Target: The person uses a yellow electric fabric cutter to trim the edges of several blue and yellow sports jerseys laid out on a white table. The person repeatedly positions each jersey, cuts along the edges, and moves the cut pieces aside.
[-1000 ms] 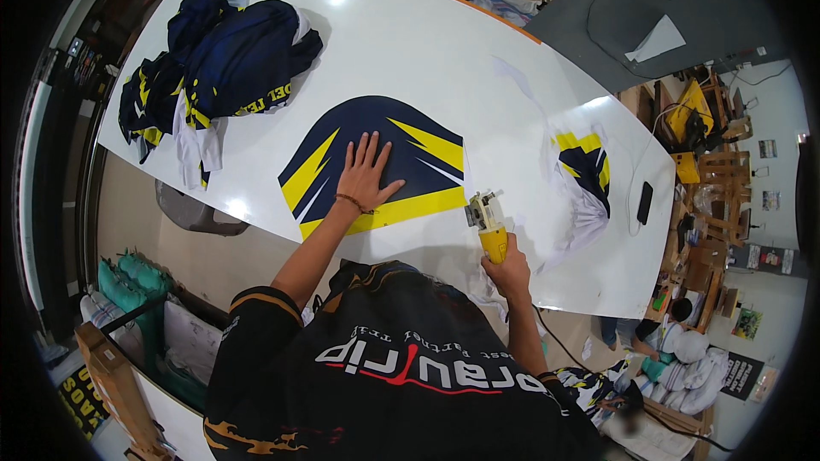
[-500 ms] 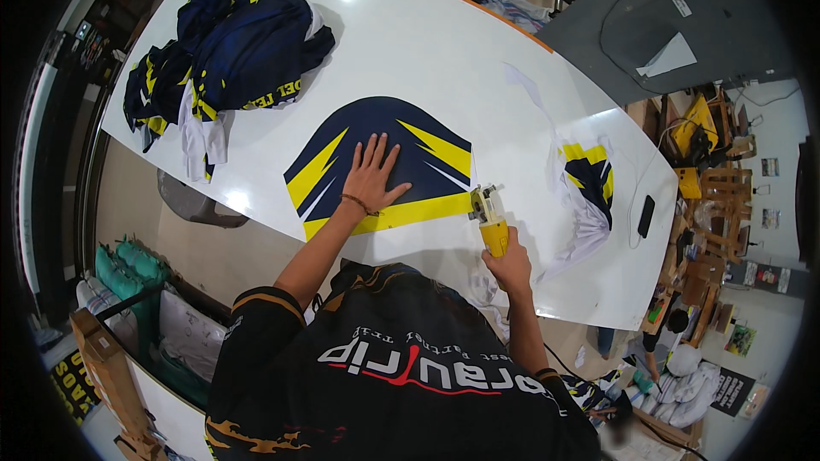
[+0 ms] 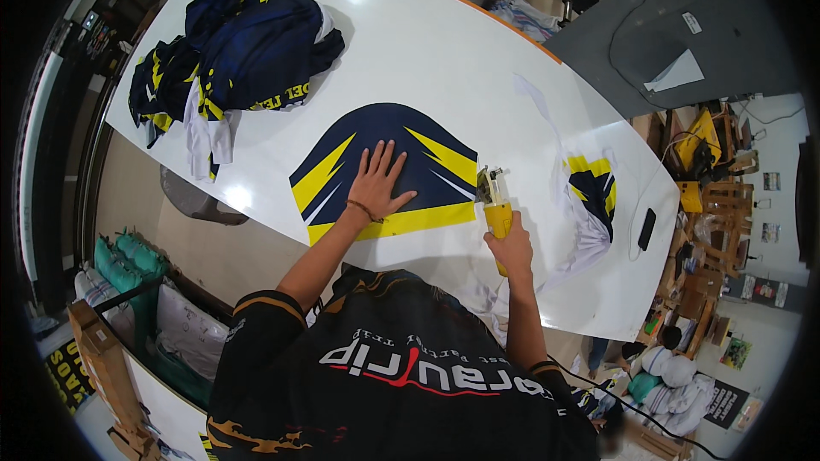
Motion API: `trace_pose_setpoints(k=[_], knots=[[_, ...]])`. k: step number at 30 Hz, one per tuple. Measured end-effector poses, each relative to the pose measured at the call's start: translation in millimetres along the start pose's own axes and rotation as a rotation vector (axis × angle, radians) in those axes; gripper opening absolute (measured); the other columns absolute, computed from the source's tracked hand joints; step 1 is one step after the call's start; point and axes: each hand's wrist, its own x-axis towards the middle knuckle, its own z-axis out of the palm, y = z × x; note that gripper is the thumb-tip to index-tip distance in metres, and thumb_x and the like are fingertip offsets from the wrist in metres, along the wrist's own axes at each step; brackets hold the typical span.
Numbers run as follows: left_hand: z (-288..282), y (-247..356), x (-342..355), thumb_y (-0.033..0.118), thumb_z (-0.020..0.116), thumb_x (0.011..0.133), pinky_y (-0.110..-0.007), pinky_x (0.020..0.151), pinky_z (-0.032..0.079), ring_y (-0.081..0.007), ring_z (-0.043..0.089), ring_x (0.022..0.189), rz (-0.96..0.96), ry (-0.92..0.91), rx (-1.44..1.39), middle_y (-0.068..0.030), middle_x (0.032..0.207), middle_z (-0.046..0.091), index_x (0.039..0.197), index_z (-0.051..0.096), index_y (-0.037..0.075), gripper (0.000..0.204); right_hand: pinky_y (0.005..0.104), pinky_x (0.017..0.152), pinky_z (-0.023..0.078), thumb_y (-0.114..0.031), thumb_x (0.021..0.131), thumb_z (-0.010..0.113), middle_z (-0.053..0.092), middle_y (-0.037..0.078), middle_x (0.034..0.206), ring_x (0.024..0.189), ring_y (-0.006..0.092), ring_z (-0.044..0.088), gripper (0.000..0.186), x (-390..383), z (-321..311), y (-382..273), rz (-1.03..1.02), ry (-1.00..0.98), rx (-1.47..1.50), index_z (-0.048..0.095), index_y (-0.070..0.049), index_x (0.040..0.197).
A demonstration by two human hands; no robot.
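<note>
My left hand (image 3: 377, 183) lies flat with fingers spread on a navy fabric panel (image 3: 418, 154), which has yellow and white slashes and a yellow band along its near edge. The panel has a curved far edge, like a sleeve piece. My right hand (image 3: 511, 248) is wrapped round the yellow body of a handheld electric fabric cutter (image 3: 498, 218). The cutter's metal head stands at the panel's right edge, by the tip of a yellow slash. Whether its blade touches the cloth cannot be made out.
A heap of navy and yellow fabric (image 3: 256, 51) covers the far left of the white table (image 3: 427, 43). To the right lie a smaller navy-yellow piece with white offcuts (image 3: 589, 188) and a black phone (image 3: 647, 229) on a cable. A grey surface (image 3: 683, 26) adjoins at the far right.
The cutter and my right hand have moved a little away from me along the panel's right edge. My left hand stays flat on the panel. The whole view has shifted slightly.
</note>
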Motion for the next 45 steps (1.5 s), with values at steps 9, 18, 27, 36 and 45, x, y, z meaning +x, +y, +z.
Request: trace_pose_setpoints(k=[9, 18, 27, 36, 45], knots=[[1, 1, 2, 0.075, 0.043, 0.097, -0.059, 0.13, 0.008, -0.0389, 0.014, 0.161, 0.002, -0.004, 0.0, -0.0224, 0.172, 0.023, 0.163, 0.037, 0.01, 0.093, 0.057, 0.087, 0.057, -0.037, 0.077, 0.078, 0.071, 0.027, 0.111, 0.103, 0.0486, 0.07, 0.065, 53, -8, -22, -0.031, 0.021, -0.004, 0.048, -0.011, 0.128], [-10, 2, -7, 0.065, 0.064, 0.092, -0.057, 0.123, 0.028, -0.0451, 0.031, 0.152, -0.181, 0.213, -0.165, -0.0249, 0.164, 0.033, 0.159, 0.042, 0.007, 0.091, 0.0454, 0.085, 0.057, -0.02, 0.075, 0.083, 0.073, 0.018, 0.109, 0.099, 0.0362, 0.072, 0.057, 98, 5, -10, -0.263, 0.107, 0.463, 0.06, -0.002, 0.123], [-28, -76, -19, 0.016, 0.067, 0.094, -0.044, 0.079, 0.058, -0.0354, 0.074, 0.09, -0.6, 0.704, -0.48, -0.0165, 0.1, 0.073, 0.107, 0.073, 0.006, 0.017, 0.0345, 0.055, 0.054, -0.009, 0.082, 0.076, 0.062, 0.009, 0.089, 0.063, 0.0202, 0.065, 0.039, 14, -10, 27, -0.055, -0.11, 0.947, 0.058, -0.002, 0.116], [-291, -226, 34, 0.011, 0.065, 0.097, -0.03, 0.058, 0.059, -0.0199, 0.076, 0.067, -0.738, 1.073, -0.777, -0.0118, 0.097, 0.075, 0.114, 0.067, -0.003, 0.022, 0.0348, 0.051, 0.054, -0.007, 0.085, 0.071, 0.061, 0.009, 0.081, 0.056, 0.0221, 0.063, 0.034, -33, -21, 103, -0.007, 0.081, 1.02, 0.057, -0.002, 0.115], [-426, -464, 105, 0.028, 0.067, 0.079, -0.039, 0.098, 0.057, -0.0347, 0.075, 0.106, -0.974, 1.074, -0.241, -0.0186, 0.108, 0.079, 0.11, 0.08, 0.009, 0.038, 0.0353, 0.05, 0.054, -0.012, 0.083, 0.074, 0.06, 0.01, 0.077, 0.055, 0.0226, 0.063, 0.037, -57, -26, 105, 0.081, 0.128, 1.12, 0.056, -0.001, 0.114]])
